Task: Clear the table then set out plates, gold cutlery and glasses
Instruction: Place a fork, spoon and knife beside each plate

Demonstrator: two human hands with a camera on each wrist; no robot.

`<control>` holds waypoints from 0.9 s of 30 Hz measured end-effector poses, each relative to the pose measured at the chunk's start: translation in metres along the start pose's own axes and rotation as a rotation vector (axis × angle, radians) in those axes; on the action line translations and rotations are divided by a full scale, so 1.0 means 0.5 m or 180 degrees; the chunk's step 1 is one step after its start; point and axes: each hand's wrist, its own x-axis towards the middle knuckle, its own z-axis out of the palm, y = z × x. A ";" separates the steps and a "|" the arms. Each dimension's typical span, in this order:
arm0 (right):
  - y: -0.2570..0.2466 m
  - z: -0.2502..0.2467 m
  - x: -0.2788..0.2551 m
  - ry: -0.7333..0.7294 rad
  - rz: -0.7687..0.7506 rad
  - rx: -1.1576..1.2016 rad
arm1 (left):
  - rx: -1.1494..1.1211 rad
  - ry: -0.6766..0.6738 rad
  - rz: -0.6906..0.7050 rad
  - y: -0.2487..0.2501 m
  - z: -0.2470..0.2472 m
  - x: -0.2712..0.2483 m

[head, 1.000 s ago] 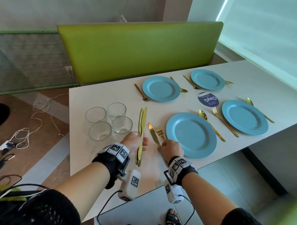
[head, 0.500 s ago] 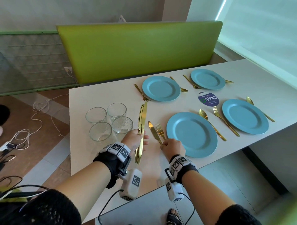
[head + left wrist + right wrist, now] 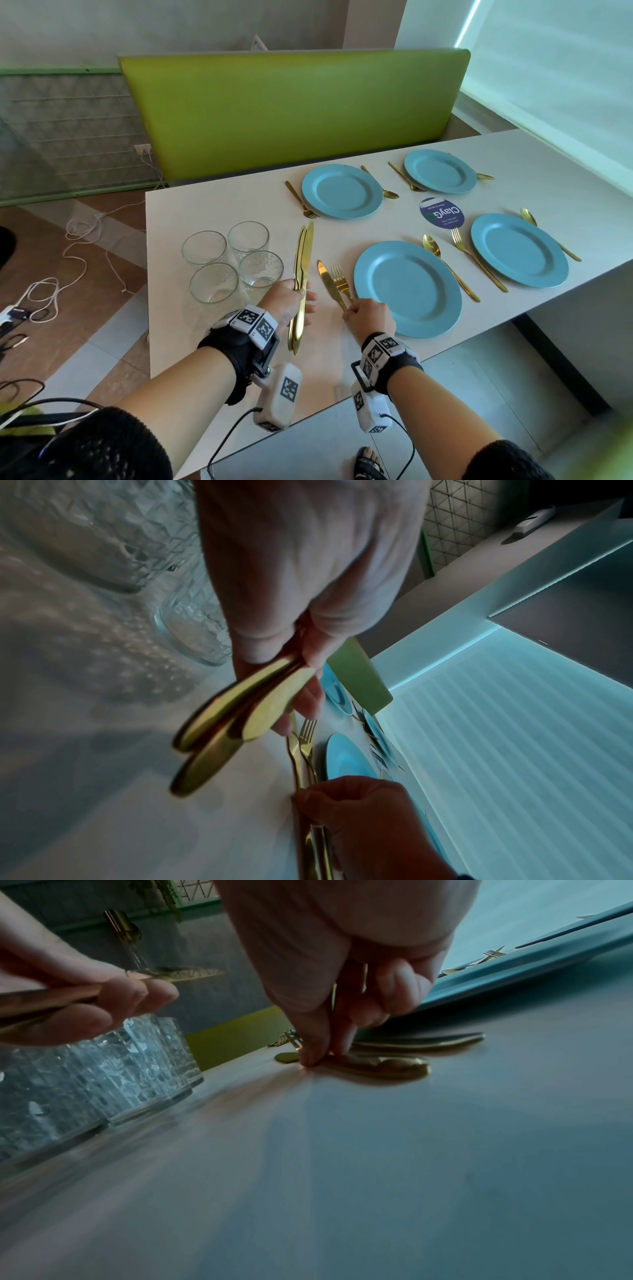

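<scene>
White tabletop (image 3: 212, 342) from my head view, left hand (image 3: 284, 301) clenched around spare knives (image 3: 301, 267); right wrist view, my fingers (image 3: 308, 1047) pinching the knife (image 3: 380, 1064) beside the nearest plate (image 3: 407, 287), so I'd square it gently.

My head camera looks down and forward over both my hands to the table (image 3: 342, 359). Each wrist camera sits close behind my knuckles, low over the tabletop, and both catch the glasses (image 3: 103, 1069) and my other hand.

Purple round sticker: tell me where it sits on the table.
In the head view, the purple round sticker lies flat mid-table, ringed by the four blue plates.
</scene>
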 end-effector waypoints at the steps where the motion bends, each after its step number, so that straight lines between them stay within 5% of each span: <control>1: 0.000 0.000 0.000 0.0005 0.0001 0.0004 | -0.0001 -0.0006 -0.0004 -0.001 -0.001 0.001; 15: 0.011 -0.111 0.016 0.0240 -0.0059 0.0734 | 0.0229 -0.0356 0.0006 0.027 0.012 -0.008; 23: -0.002 -0.143 -0.011 -0.0444 -0.0413 0.1278 | 0.0418 -0.0863 0.0119 0.058 0.085 -0.007; 27: 0.007 -0.164 0.009 -0.0406 -0.0270 0.1666 | 0.0391 -0.0931 0.0159 0.075 0.136 0.005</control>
